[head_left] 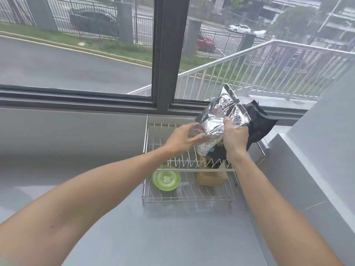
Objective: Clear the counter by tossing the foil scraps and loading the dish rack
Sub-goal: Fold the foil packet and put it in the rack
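Note:
A crumpled silver foil sheet (222, 112) is held up above the wire dish rack (192, 198). My right hand (235, 139) grips its lower right edge. My left hand (184, 139) reaches to the foil's lower left corner, fingers curled at it; whether it grips is unclear. A black plastic bag (257, 120) hangs just behind the foil and my right hand, its lower part dropping into the rack. In the rack's front lie an upside-down green bowl (166, 178) and a brown cardboard box (210, 179).
The rack stands on a grey counter (172, 237) below a wide window with a dark frame post (167, 54). A grey wall step (299, 169) rises close on the right of the rack.

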